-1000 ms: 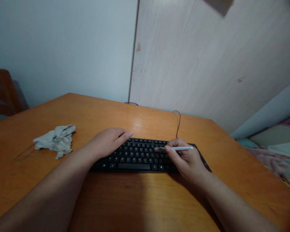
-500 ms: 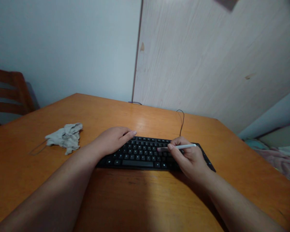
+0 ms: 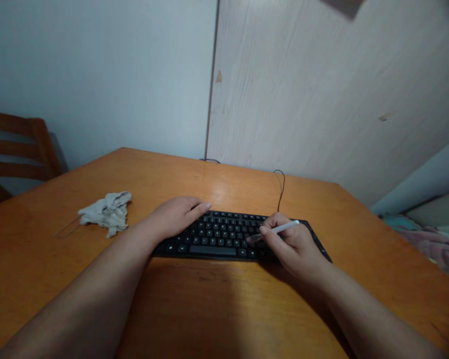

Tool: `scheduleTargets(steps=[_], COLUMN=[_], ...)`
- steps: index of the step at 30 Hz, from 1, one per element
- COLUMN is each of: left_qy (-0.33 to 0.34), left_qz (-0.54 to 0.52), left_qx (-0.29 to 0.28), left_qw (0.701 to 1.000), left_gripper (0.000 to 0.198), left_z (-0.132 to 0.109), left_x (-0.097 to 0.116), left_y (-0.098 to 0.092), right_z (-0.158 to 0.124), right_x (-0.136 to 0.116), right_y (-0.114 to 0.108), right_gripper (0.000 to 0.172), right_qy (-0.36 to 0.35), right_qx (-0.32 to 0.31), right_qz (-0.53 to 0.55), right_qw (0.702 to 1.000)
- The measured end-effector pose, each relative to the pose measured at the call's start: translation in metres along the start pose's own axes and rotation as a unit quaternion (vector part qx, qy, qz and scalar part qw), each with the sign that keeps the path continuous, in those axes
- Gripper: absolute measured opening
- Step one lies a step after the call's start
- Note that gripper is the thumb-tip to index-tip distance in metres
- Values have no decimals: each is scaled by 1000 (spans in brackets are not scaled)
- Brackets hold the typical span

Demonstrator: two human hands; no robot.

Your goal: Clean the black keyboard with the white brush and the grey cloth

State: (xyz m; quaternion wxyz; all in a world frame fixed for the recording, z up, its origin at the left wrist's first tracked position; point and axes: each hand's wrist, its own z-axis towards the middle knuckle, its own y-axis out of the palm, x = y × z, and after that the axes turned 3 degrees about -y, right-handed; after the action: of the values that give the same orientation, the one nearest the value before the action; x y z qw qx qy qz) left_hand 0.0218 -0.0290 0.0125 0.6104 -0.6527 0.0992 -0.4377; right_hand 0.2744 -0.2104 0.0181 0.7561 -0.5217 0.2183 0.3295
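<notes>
A black keyboard (image 3: pixel 217 234) lies on the wooden table in front of me. My left hand (image 3: pixel 175 215) grips its far left part, thumb stretched along the top edge; the other fingers are mostly hidden behind the hand. Between the thumb and fingers of my right hand (image 3: pixel 290 244) is a slim brush (image 3: pixel 286 227) with a white handle. The brush is tilted, its dark, blurred tip down on the keys right of the middle. My right hand covers much of the keyboard's right part.
A crumpled grey cloth (image 3: pixel 108 212) with a thin string lies on the table (image 3: pixel 194 309) to the left. The keyboard's cable (image 3: pixel 282 192) runs toward the back wall. A wooden chair (image 3: pixel 18 144) stands at the left, and rumpled bedding (image 3: pixel 426 244) shows at the right.
The brush tip has moved slightly down toward me and to the right across the keys, and the handle is tilted more steeply. My left hand stays at the same place on the keyboard.
</notes>
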Motion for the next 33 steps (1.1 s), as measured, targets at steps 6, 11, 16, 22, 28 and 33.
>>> scheduleTargets(steps=[6,11,16,22,28,33], left_qy=[2,-7,-6,4,1,1], left_qz=[-9,-5,-6,1,6,13], left_qx=[7,4,4,5,5,5], left_qw=[1000,1000,1000,1000,1000,1000], left_gripper=[60,61,61,62,66,69], left_z=[-1,-2,-2,-3,-4,-4], left_x=[-1,1,2,2,2,1], left_y=[0,-2,-3,-1,2,2], right_z=[-1,-3,-3,-6,-7,-7], right_x=[-2,-2,-2,-2,2,1], right_y=[-2,-2,-1,3,3,0], right_gripper=[25,25,26,22,22,24], right_qy=[-6,-3,-1,-17,-13,-35], right_qx=[-5,-19,-16,14,-13,-36], right_qz=[-7,9,0,22,-14,-42], right_qw=[1000,1000,1000,1000,1000,998])
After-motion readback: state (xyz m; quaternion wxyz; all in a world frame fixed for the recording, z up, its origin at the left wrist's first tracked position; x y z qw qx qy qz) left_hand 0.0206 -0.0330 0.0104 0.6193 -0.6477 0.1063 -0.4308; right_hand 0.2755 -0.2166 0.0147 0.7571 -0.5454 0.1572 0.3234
